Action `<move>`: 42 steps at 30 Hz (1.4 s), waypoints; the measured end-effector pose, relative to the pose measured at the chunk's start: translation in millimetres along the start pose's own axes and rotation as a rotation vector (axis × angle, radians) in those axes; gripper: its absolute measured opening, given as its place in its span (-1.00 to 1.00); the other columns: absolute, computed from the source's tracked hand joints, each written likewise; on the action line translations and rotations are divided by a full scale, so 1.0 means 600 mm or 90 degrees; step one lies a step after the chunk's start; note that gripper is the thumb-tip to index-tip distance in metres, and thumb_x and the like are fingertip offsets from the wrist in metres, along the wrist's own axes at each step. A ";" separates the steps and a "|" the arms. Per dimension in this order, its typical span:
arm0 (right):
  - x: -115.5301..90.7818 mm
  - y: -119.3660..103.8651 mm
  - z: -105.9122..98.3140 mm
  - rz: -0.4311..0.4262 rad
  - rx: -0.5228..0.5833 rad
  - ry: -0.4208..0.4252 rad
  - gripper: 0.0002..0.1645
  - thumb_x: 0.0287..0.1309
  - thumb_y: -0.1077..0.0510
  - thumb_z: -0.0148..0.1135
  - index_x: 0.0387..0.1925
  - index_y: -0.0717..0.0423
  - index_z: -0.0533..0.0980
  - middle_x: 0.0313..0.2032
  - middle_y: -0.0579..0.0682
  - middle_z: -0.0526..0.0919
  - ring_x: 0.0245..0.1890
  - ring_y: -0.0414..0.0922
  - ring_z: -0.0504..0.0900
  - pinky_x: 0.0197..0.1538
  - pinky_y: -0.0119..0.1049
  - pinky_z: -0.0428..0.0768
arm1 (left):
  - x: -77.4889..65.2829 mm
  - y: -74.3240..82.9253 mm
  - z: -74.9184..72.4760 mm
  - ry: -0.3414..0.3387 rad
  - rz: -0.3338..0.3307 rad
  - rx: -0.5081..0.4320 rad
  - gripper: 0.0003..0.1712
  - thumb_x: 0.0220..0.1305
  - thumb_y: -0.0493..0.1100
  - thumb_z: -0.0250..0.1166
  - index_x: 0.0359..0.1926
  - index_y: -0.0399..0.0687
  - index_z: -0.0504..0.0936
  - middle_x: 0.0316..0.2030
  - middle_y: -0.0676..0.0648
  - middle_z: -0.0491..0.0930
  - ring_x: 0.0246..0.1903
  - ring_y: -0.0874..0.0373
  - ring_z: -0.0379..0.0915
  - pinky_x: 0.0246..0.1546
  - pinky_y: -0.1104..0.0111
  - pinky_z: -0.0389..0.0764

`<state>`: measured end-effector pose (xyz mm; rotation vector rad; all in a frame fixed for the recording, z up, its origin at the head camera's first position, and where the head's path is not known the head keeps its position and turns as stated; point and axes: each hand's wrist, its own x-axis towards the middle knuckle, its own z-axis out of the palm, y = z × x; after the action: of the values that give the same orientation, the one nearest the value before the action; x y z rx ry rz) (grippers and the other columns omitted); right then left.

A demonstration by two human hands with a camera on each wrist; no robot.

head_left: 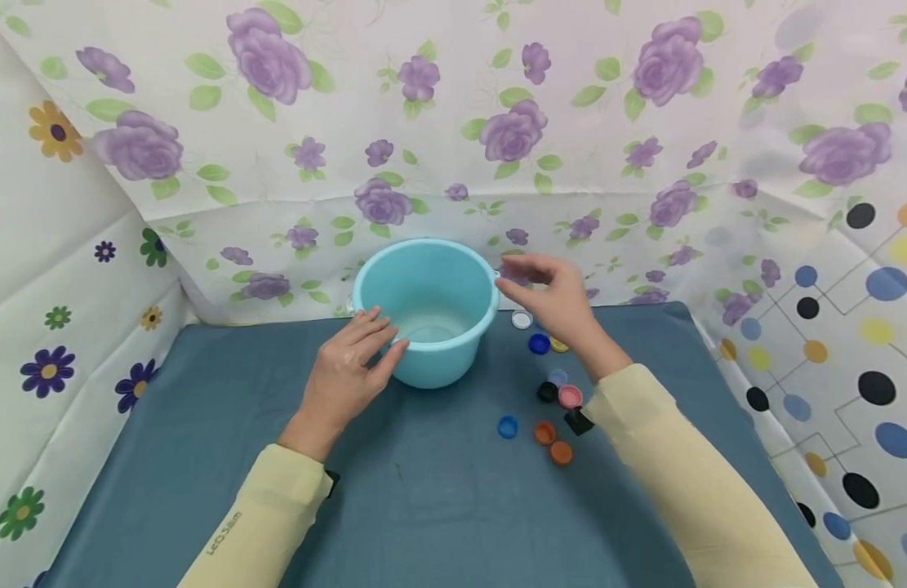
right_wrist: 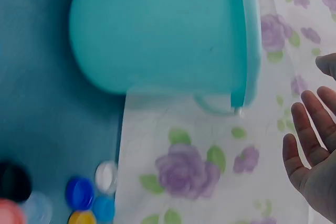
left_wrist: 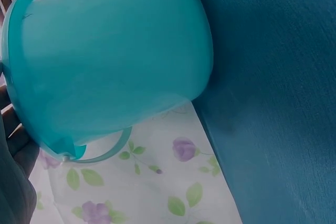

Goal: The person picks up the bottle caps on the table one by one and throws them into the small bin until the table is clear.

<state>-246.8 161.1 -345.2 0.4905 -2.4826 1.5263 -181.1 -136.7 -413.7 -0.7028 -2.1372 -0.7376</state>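
A light-blue plastic bucket [head_left: 440,366] stands upright at the back of the table, with nothing showing inside it. Its thin handle [left_wrist: 113,153] hangs down on the far side, partly hidden. My left hand [head_left: 350,371] is at the front-left of the rim, its fingers relaxed and spread, fingertips right at the edge. Over on the right side, my right hand [head_left: 549,296] hovers beside the rim with fingers loosely bent and nothing between them. In the right wrist view, the right hand [right_wrist: 317,156] shows apart from the bucket [right_wrist: 157,35], palm and fingers spread.
Several bottle caps lie right of the bucket: a white cap [head_left: 522,319], a dark blue cap [head_left: 539,344], a pink cap [head_left: 570,397], a black cap [head_left: 547,392], a blue cap [head_left: 508,426] and orange caps [head_left: 561,452]. A flowered cloth [head_left: 438,98] hangs behind the blue table covering [head_left: 438,506].
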 end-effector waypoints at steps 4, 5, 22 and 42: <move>-0.038 -0.003 -0.028 0.012 -0.025 0.019 -0.58 0.06 -0.01 0.36 0.00 -0.05 0.59 -0.03 0.04 0.66 0.00 -0.09 0.57 0.19 0.00 0.54 | 0.000 -0.002 -0.002 0.001 -0.005 0.006 -0.66 0.09 -0.08 0.39 -0.15 -0.20 0.72 -0.14 -0.22 0.68 0.11 -0.08 0.50 0.30 0.19 0.46; -0.048 0.001 -0.034 0.016 -0.026 0.023 -0.58 0.06 0.02 0.36 -0.01 -0.04 0.59 -0.03 0.06 0.65 0.00 -0.06 0.57 0.19 0.02 0.53 | 0.000 -0.002 -0.002 0.000 -0.005 0.007 -0.66 0.09 -0.08 0.39 -0.15 -0.19 0.72 -0.14 -0.22 0.68 0.11 -0.08 0.50 0.30 0.19 0.46; -0.185 0.173 -0.071 0.129 -0.078 0.082 -0.53 0.03 -0.11 0.35 0.01 -0.15 0.56 -0.06 -0.08 0.66 -0.02 0.01 0.60 0.08 -0.18 0.65 | 0.000 -0.001 0.000 -0.002 0.003 -0.001 -0.67 0.09 -0.09 0.40 -0.15 -0.18 0.72 -0.15 -0.21 0.68 0.10 -0.08 0.50 0.32 0.21 0.44; -0.251 0.285 -0.051 0.192 -0.154 0.017 -0.27 -0.06 -0.23 0.37 0.15 -0.05 0.48 0.07 -0.06 0.60 0.05 -0.06 0.57 0.04 -0.02 0.66 | -0.001 -0.002 -0.001 -0.001 0.004 0.001 -0.68 0.10 -0.08 0.38 -0.15 -0.17 0.72 -0.16 -0.17 0.69 0.09 -0.08 0.51 0.30 0.19 0.46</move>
<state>-171.1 286.5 -522.0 0.0568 -2.7677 1.2839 -181.4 -137.8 -414.2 -0.7086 -2.1356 -0.7322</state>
